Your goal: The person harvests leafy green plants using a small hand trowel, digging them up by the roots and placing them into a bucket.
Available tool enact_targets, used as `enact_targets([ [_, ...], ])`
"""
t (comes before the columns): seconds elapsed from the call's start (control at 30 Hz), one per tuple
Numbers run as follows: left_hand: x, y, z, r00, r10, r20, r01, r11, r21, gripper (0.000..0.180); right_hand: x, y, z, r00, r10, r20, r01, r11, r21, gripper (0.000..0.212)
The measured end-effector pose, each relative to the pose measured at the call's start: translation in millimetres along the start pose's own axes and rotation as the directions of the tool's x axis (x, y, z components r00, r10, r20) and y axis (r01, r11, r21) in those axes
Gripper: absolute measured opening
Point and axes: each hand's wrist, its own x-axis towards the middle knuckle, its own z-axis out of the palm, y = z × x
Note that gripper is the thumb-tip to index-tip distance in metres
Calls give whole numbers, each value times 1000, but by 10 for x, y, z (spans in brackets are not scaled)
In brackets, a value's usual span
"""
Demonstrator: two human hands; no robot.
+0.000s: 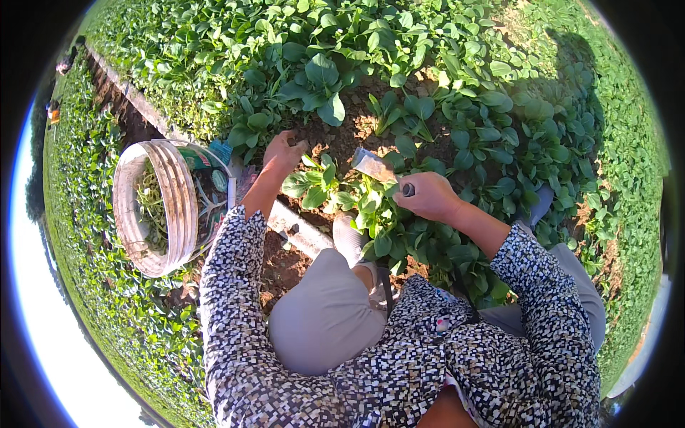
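Observation:
My right hand (432,196) is wrapped round the dark handle of a small flat-bladed trowel (374,166). Its worn metal blade points left, just above a low leafy green plant (371,203). To the left, my left hand (284,152) hovers by the soil, fingers curled, with a gap between thumb and fingers and nothing visible in it. A smaller leafy green (315,182) grows just below that hand. Bare brown soil (342,139) shows between the two hands, and a large-leaved plant (321,85) stands beyond it.
A ribbed, dirty white bucket (187,203) lies tipped at the left, with wilted greens (150,207) inside. Beside it sits a colourful bag (203,160). A pale concrete edging (300,228) runs past my shoe (348,239). Dense leafy rows (492,135) spread ahead and right.

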Motion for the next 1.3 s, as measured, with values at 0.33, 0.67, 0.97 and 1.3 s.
enact_targets([
  [0.33, 1065, -291, 506, 973, -195, -125, 172, 970, -171, 91, 399, -49, 181, 983, -82, -164, 87, 996, 22, 29],
  [0.67, 956, -11, 405, 987, -84, -138, 62, 986, -157, 53, 1530, -192, 654, 987, -32, -160, 27, 999, -36, 28],
  [0.97, 1123, -200, 534, 974, 106, -199, -113, 993, -20, 30, 1636, -198, 590, 991, -50, -123, 38, 995, -97, 24],
  [1.3, 663, -636, 405, 965, 93, 246, 238, 91, -967, 53, 1522, -345, 415, 995, -44, 88, 69, 950, -304, 22],
])
